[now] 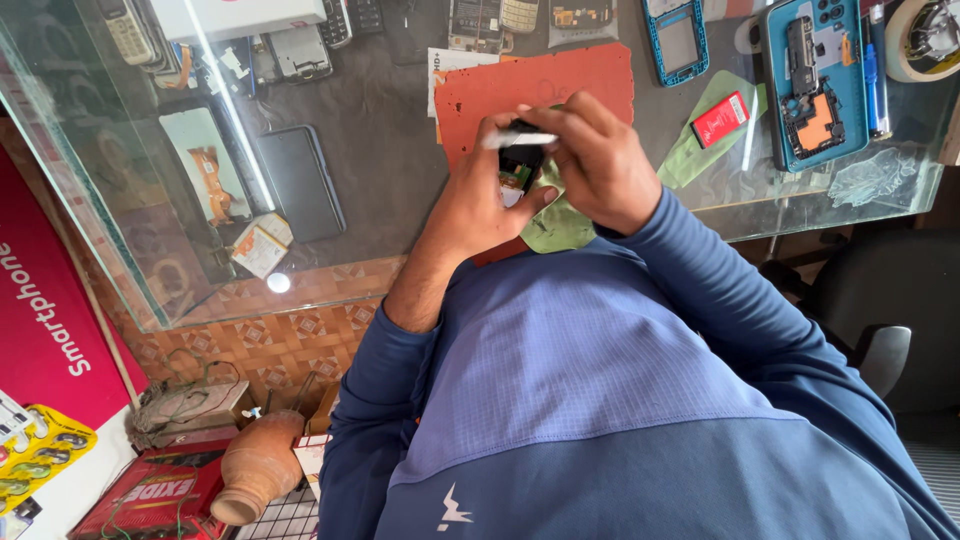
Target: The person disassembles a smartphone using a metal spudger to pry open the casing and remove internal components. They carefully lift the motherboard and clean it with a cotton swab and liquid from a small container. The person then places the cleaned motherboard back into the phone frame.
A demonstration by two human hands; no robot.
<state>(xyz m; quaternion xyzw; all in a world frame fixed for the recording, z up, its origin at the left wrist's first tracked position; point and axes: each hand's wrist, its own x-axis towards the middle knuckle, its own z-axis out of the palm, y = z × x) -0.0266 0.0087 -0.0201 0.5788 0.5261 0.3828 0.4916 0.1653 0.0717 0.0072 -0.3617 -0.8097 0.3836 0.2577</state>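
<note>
- The left hand [480, 190] is clamped around a small dark phone part [519, 165], held above the orange mat [540, 85] on the glass desk [400, 180]
- The right hand [600, 160] pinches a thin white tool [520, 139], lying across the part's top
- An opened blue phone [815, 85] lies well apart to the right

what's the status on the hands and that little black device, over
Left hand grips small black device over orange mat. Right hand holds white tool across its top. Green cloth beneath; nothing blocking.
</note>
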